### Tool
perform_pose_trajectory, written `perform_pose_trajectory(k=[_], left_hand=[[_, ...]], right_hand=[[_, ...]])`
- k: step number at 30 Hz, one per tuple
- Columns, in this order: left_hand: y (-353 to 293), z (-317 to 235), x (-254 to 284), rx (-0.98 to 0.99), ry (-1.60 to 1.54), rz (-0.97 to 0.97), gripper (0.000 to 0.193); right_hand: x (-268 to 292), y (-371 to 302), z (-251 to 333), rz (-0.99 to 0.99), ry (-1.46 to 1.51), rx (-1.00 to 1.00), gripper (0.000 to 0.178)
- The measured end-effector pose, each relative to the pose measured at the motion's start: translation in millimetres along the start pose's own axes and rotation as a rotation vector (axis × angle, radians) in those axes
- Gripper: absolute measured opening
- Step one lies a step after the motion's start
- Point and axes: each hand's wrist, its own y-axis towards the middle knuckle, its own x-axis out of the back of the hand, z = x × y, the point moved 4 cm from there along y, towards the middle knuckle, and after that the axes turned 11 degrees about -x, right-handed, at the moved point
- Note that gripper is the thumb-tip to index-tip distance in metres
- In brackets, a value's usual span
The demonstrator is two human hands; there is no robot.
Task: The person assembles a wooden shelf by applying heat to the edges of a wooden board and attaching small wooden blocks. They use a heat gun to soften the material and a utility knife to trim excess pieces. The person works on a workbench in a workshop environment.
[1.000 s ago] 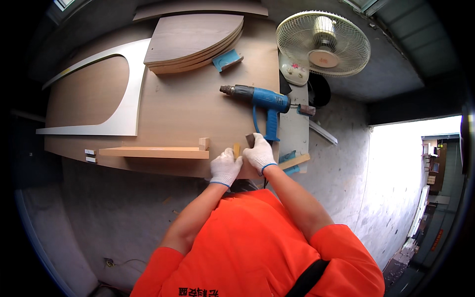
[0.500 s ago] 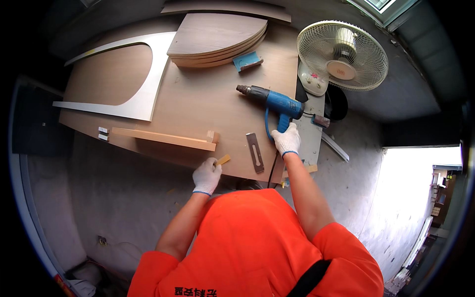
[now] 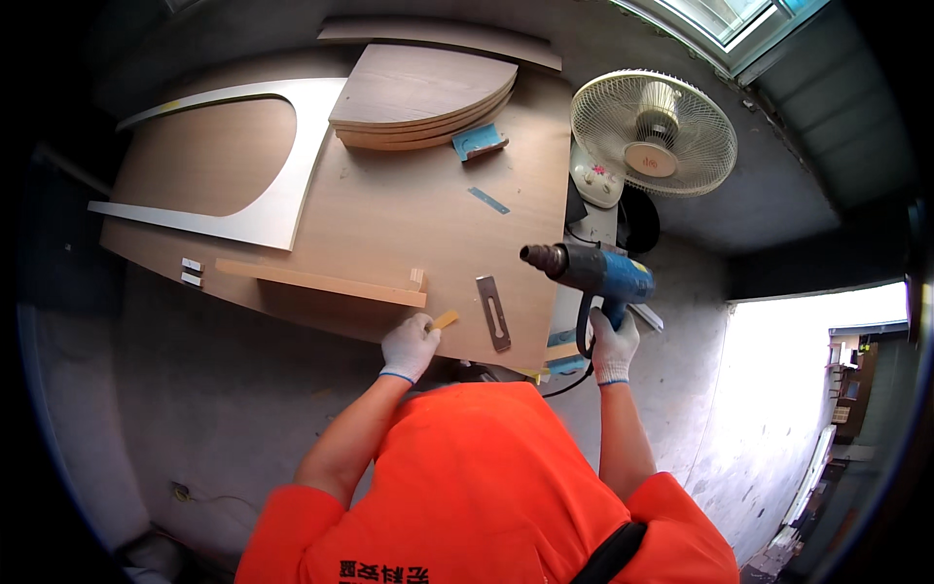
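My right hand (image 3: 615,347), in a white knit glove, grips the handle of a blue and black heat gun (image 3: 608,273). The heat gun is held up past the right edge of the table, nozzle toward the left. Its black cord hangs beneath. In my gloved left hand (image 3: 411,347), at the table's front edge, a small flat yellow strip (image 3: 445,320) is pinched between the fingers. Just beyond that hand lies a narrow wooden board (image 3: 321,281) with a small block at its right end. A slotted metal plate (image 3: 493,313) rests between the two hands.
Curved wooden panels (image 3: 428,86) are stacked at the back of the wooden table (image 3: 389,209). A white cut-out frame (image 3: 302,175) lies at left. Near the stack are a blue block (image 3: 480,142) and a thin blue-grey strip (image 3: 489,200). A fan (image 3: 654,131) stands at right.
The heat gun has been lifted off the table and brought to the right and nearer by my right hand. A thin strip it covered now shows. My left hand has barely moved.
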Motion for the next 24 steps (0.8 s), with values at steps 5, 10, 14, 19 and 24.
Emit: perform_pose_trajectory(k=[5,10,14,19,24], left_hand=[[-3.2,6.9,0.5,-0.028,-0.006,-0.019,0.024],[-4.8,11.1,-0.5,-0.023,-0.016,-0.02,0.025],[-9.4,9.2,-3.2,-0.044,0.033,-0.093,0.026],[-2.8,6.3,-11.2,0.007,0.062,-0.004,0.026],[13.2,-8.1,-20.3,-0.1,0.093,-0.091,0.022]], right_hand=[[21.8,-37.5,6.1,-0.01,-0.083,0.069,0.032],[26.7,-56.5,15.4,0.031,-0.131,0.0,0.029],[8.1,-56.3,26.8,0.147,-0.242,-0.119,0.05],[8.5,-41.2,22.8,0.067,-0.323,0.123,0.038],[9.6,-12.6,40.6,0.052,-0.343,0.155,0.038]])
